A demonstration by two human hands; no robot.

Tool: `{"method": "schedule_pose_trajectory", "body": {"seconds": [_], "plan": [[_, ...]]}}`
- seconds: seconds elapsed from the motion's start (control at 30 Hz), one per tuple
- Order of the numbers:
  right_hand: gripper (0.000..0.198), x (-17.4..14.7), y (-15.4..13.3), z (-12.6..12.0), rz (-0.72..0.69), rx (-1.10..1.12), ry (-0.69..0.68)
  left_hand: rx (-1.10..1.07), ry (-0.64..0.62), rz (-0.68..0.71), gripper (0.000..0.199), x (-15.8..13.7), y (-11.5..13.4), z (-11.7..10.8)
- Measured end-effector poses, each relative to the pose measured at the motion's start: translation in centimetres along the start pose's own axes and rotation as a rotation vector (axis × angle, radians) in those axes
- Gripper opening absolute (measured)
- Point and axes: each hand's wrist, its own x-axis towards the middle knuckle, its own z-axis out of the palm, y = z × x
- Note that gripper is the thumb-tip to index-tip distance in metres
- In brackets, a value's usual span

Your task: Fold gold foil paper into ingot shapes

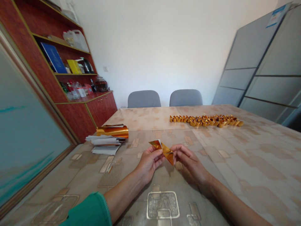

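A partly folded sheet of gold foil paper [167, 151] is held in the air above the table, its ends pointed and a strip of pale backing showing near the top. My left hand [151, 158] pinches its left side between thumb and fingers. On the other side, my right hand [187, 158] has its fingertips closed on the right edge. Left of my hands lies a pile of gold and white paper sheets [107, 141], the top ones curled. Farther back on the right stand rows of small folded gold paper ingots [207, 121].
A patterned cover spreads over the table [235, 175]. Two grey chairs [144, 99] stand at the far edge. To the left is a red wooden cabinet [98, 108] with bottles and boxes; grey cabinet doors [240, 62] rise on the right.
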Motion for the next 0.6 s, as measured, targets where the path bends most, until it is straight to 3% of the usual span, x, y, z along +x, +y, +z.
{"method": "schedule_pose_trajectory", "body": {"seconds": [0.2,0.3,0.37,0.5,0.6], "plan": [[0.021,0.3,0.0,-1.7,-0.172,-0.252,-0.125,0.029,0.01,-0.063,0.017,0.0,0.1,-0.3],[0.011,0.7,-0.2,-2.0,-0.245,-0.289,-0.16,0.043,0.011,-0.081,0.019,-0.2,-0.1,-0.2],[0.014,0.8,-0.3,-2.2,-0.267,-0.273,-0.184,0.047,0.014,-0.084,0.018,-0.3,-0.2,-0.1],[0.029,0.7,-0.3,-2.4,-0.212,-0.185,-0.192,0.053,0.012,-0.082,0.018,-0.3,-0.1,-0.1],[0.037,0.6,0.1,-1.9,-0.07,-0.07,-0.146,0.053,0.007,-0.075,0.02,-0.3,-0.3,-0.1]]}}
